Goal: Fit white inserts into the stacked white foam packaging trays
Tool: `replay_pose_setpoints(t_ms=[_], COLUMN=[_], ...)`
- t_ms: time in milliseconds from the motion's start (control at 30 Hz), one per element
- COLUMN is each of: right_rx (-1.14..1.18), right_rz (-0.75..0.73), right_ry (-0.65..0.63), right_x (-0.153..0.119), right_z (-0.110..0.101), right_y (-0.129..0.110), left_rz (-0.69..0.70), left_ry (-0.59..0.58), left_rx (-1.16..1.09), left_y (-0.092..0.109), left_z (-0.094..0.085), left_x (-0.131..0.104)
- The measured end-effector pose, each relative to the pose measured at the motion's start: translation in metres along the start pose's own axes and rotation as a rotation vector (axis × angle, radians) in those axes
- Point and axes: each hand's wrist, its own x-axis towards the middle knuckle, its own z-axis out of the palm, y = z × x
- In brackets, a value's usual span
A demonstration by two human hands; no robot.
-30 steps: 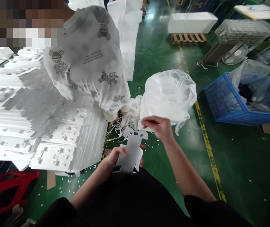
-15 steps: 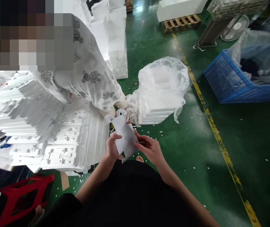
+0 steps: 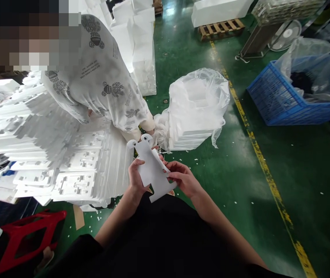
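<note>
A white cut-out sheet (image 3: 151,166) with two rounded, eye-like lobes at its top is held in front of my body. My left hand (image 3: 136,177) grips its left edge, thumb on the front face and fingers behind. On the right edge, the fingers of my right hand (image 3: 184,178) pinch the sheet near a notch. Fingertips show beside the sheet's upper right edge. The lower part of the sheet has cut-outs and angles down toward my black clothing.
A person in a patterned shirt (image 3: 104,77) bends over stacked white foam trays (image 3: 76,185) at the left. Beyond my hands stands a plastic-wrapped white stack (image 3: 193,112). A blue crate (image 3: 286,96) is at right, a red stool (image 3: 34,239) at lower left.
The sheet's lower part has turned flatter toward the camera, showing its notches. My right hand has shifted slightly along the right edge. The person at left has moved a little.
</note>
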Motion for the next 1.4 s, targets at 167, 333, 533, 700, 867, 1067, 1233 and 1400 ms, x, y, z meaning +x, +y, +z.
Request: replay_pose_setpoints(t_ms=[167, 333, 533, 700, 867, 1067, 1233, 1400], right_rx=[-0.444, -0.641, -0.913, -0.872, -0.86, -0.75, -0.467, -0.416], right_rz=[-0.258, -0.575, -0.95, -0.937, -1.016, -0.87, -0.589, -0.258], right_ry=[0.279, 0.256, 0.064, -0.019, -0.041, -0.173, -0.166, -0.218], right_x=[0.0, -0.022, -0.04, -0.034, -0.032, -0.036, -0.061, -0.057], right_z=[-0.018, 0.008, 0.047, 0.047, 0.044, 0.046, 0.021, -0.075], right_y=[0.007, 0.005, 0.005, 0.007, 0.004, -0.008, -0.04, -0.042], left_rz=[0.191, 0.255, 0.463, 0.475, 0.427, 0.407, 0.436, 0.4], left_ry=[-0.071, 0.022, 0.003, -0.053, -0.028, -0.008, -0.016, -0.066], left_rx=[-0.017, 0.049, 0.029, 0.01, -0.039, -0.003, -0.025, -0.091], left_y=[-0.007, -0.012, -0.007, -0.006, -0.007, -0.005, 0.004, 0.011], left_z=[-0.004, 0.004, 0.024, 0.033, 0.035, 0.035, 0.031, 0.019], left_x=[-0.007, -0.013, -0.02, -0.028, -0.032, -0.033, -0.031, -0.03])
